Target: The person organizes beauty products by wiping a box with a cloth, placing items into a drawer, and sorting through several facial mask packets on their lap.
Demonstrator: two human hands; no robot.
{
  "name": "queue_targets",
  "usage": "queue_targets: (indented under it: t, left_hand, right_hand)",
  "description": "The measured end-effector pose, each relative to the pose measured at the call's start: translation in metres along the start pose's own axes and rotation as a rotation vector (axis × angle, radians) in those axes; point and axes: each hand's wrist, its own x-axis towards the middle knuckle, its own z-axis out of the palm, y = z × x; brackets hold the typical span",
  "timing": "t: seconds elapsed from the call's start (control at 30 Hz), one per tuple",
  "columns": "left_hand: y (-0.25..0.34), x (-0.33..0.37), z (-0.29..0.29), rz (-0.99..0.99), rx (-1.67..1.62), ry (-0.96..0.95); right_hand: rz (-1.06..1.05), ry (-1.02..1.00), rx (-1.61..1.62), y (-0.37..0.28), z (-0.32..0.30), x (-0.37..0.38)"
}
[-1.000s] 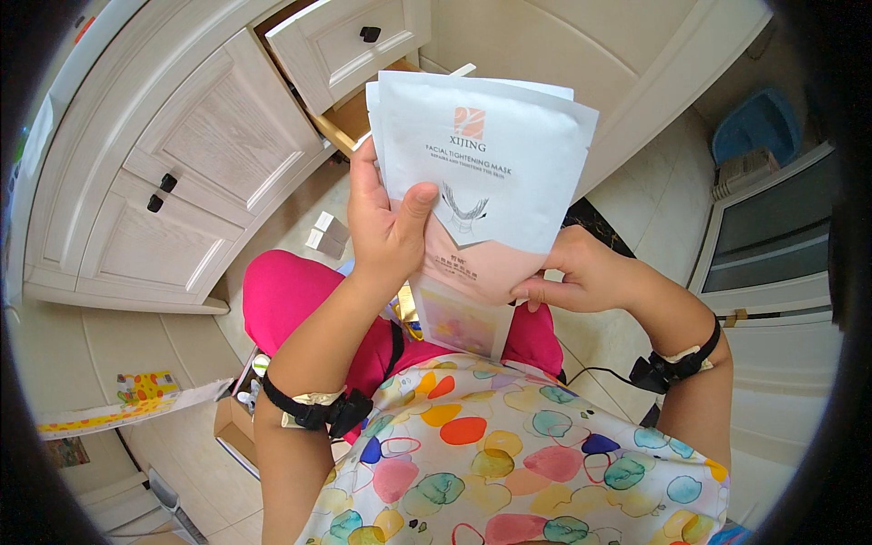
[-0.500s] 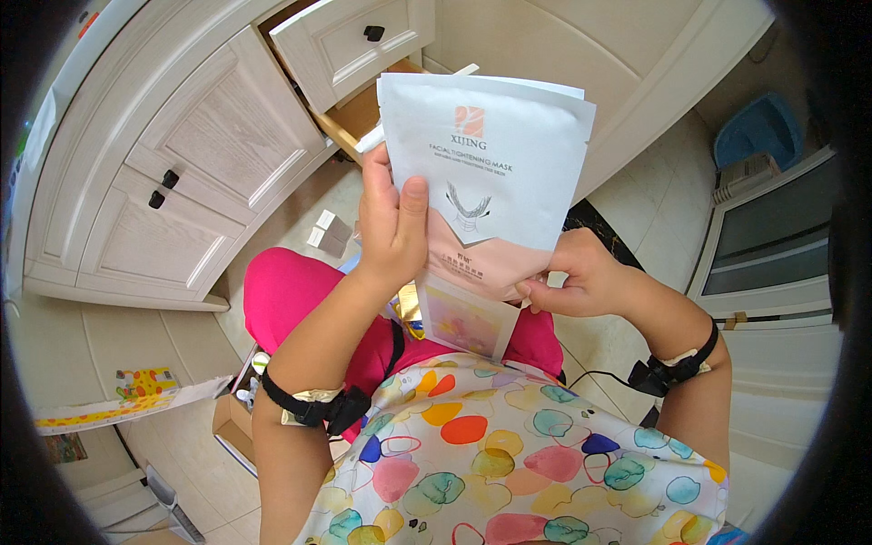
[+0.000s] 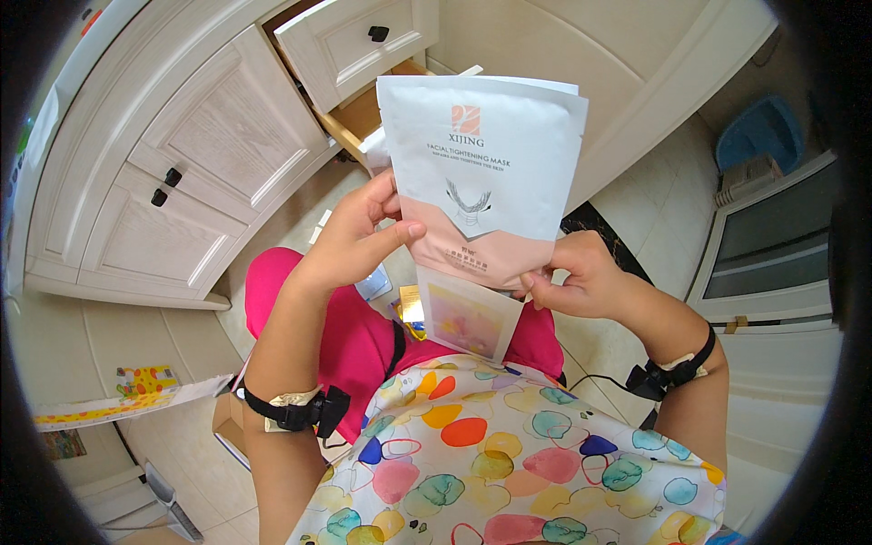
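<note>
A white and pink face mask sachet [image 3: 490,182] is held up in front of me, with at least one more behind it at the top edge. My left hand [image 3: 359,241] is closed on the sachets' left edge, thumb on the front. At the lower right corner, my right hand [image 3: 586,272] pinches the sachets between thumb and fingers. Below them hangs a flat white-bordered packet [image 3: 468,318] with a blurry pink and yellow print, its upper part hidden behind the front sachet.
Ahead stands a pale wooden cabinet [image 3: 195,136] with a pulled-out drawer [image 3: 354,45]. On the floor between my legs lie a gold and blue item [image 3: 411,304] and a pale blue packet [image 3: 372,283]. A cardboard box [image 3: 232,427] is at lower left, a blue basin [image 3: 761,134] at far right.
My left hand has slid down and a little left along the sachets' edge, uncovering more of the front. The right hand stays at the lower corner.
</note>
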Motion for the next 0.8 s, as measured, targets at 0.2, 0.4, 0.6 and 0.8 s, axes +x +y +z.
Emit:
queue_targets:
  t: [0.2, 0.4, 0.6, 0.8]
  left_hand:
    - [-0.005, 0.006, 0.003, 0.021, -0.014, 0.034]
    - [-0.005, 0.003, 0.009, -0.013, -0.071, 0.066]
    - [-0.004, -0.005, 0.006, -0.015, 0.067, 0.029]
    - [-0.014, -0.014, 0.002, -0.018, 0.091, 0.062]
  right_hand:
    - [-0.003, 0.064, -0.03, 0.002, 0.001, -0.003]
    - [-0.098, 0.011, -0.085, -0.004, -0.005, -0.003]
    - [-0.111, 0.055, -0.008, 0.001, -0.003, -0.004]
    - [-0.108, 0.015, -0.014, -0.001, -0.004, -0.003]
